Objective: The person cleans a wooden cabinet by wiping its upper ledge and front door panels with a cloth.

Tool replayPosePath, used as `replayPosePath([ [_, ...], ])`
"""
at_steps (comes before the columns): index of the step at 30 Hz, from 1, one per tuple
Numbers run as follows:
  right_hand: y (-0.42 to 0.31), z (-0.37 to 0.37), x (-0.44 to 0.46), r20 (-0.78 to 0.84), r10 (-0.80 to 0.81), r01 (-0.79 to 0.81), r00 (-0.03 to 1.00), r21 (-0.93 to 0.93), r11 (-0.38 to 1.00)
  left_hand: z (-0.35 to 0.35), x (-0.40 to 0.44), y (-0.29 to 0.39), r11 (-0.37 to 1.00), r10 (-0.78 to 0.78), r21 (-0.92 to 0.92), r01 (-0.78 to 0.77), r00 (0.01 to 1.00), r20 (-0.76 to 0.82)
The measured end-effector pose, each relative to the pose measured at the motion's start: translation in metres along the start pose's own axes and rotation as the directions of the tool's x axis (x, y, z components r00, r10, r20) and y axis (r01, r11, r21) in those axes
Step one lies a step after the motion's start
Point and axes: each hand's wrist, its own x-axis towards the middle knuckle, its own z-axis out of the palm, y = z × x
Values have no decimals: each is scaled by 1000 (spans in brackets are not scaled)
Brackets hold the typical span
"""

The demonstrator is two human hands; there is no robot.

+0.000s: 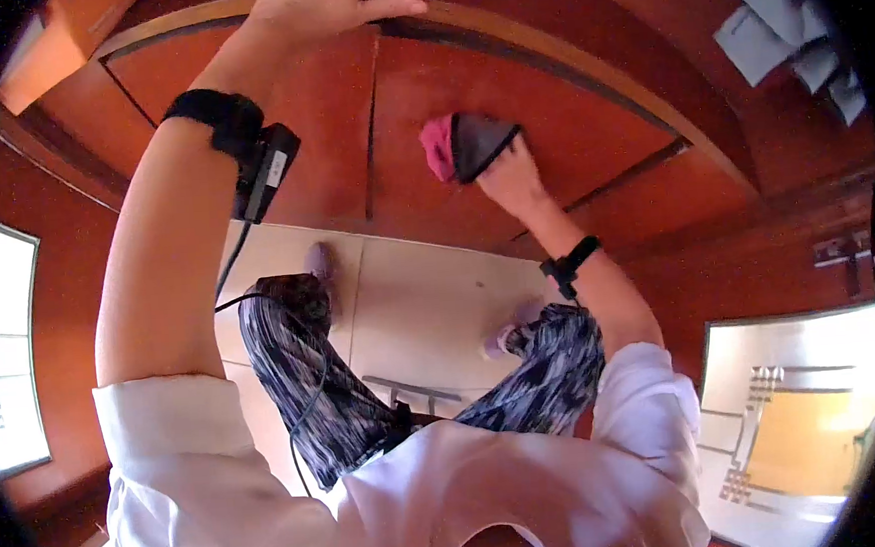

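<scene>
Across from me is red-brown wooden panelling (310,156), split by dark grooves (372,117), with a pink-and-grey cloth (484,140) against it. Overlapping white papers (756,45) rest beyond. The pale tiled floor (408,280) bears purplish shoes (320,261).

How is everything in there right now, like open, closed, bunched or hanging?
Left hand: open, thumb out, at the wooden edge.
Right hand: closed on the cloth.
Cloth: bunched, against the red panel.
Wrist straps: fastened.
Cable: hanging loose.
Papers: spread, overlapping.
Trouser legs: bent, knees apart.
Side windows: bright; can't tell if open.
</scene>
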Motion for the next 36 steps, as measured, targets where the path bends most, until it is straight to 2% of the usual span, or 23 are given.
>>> replayPosePath([
  [2, 18, -35, 25, -139, 139, -147, 981, -52, 988, -2, -2, 1, 1000, -11, 0, 11, 1000, 8],
  [3, 24, -54, 34, -133, 146, -154, 980, -52, 987, -4, -2, 2, 999, -31, 10, 31, 999, 17],
  [5, 30, -75, 46, -300, 221, -182, 928, 153, 971, -4, -2, 2, 999, -30, 21, 29, 999, 26],
  [6, 23, -69, 48, -291, 230, -189, 929, 164, 968, -1, 1, 2, 999, -32, 36, 31, 999, 34],
  [7, 12, -63, 51, -203, 425, -236, 882, 591, 772, -1, 0, -1, 998, -1, 55, 1, 1000, 3],
  [10, -8, 2, 27, -209, 191, -66, 959, 492, 868, -4, 3, 4, 999, -7, 48, 7, 1000, 7],
  [11, -18, 24, 16, -187, -25, 55, 982, 157, 986, -5, 4, 3, 998, 19, 53, -19, 1000, -8],
  [12, -31, 51, 0, 39, -79, 65, 996, 287, 956, -1, 5, 2, 998, 17, 58, -17, 1000, 7],
  [13, -41, 73, -18, 251, -163, 50, 954, 402, 914, -1, 6, 1, 998, 32, 55, -32, 999, 4],
  [15, -57, 106, -46, 149, -297, 249, 943, 276, 928, 2, 8, 0, 998, 45, 51, -45, 999, 10],
  [16, -59, 113, -58, 148, -299, 252, 943, 274, 928, 3, 9, 0, 998, 37, 59, -38, 999, 12],
  [18, -60, 120, -82, 359, -432, 370, 827, 230, 900, 2, 9, 0, 997, 29, 66, -30, 999, 14],
  [21, -48, 153, -134, 387, -401, 317, 830, 263, 911, 1, 6, -5, 997, 31, 72, -34, 999, 39],
  [22, -37, 147, -140, 392, -397, 317, 830, 255, 914, 3, 6, -5, 999, 13, 46, -15, 999, 53],
  [23, -24, 134, -143, 466, -397, 347, 791, 192, 918, 2, 5, -4, 1000, -4, 19, 3, 998, 67],
  [24, -12, 113, -144, 544, -383, 378, 747, 127, 917, -2, 4, -1, 1000, 2, 12, -3, 999, 54],
  [26, 16, 53, -130, 508, -270, 262, 818, 89, 961, -3, 3, 5, 997, -65, 45, 61, 994, 85],
  [29, 56, 19, -129, 390, -51, 102, 920, -112, 988, -5, 3, 6, 999, -39, 13, 39, 998, 50],
  [31, 67, -21, -106, 264, 135, -87, 955, -188, 978, -7, 2, 10, 999, -47, -13, 48, 997, 60],
  [32, 70, -33, -97, 278, 145, -96, 950, -182, 979, -8, 3, 10, 997, -66, -24, 67, 996, 59],
  [34, 67, -43, -82, -41, 236, -239, 971, -89, 967, -8, 2, 8, 997, -65, -35, 68, 994, 84],
  [35, 56, -39, -75, -35, 242, -245, 970, -84, 966, -9, 3, 8, 996, -79, -30, 82, 992, 95],
  [36, 42, -33, -67, -93, 468, -437, 879, 239, 867, -8, 4, 8, 996, -75, -31, 78, 992, 103],
])
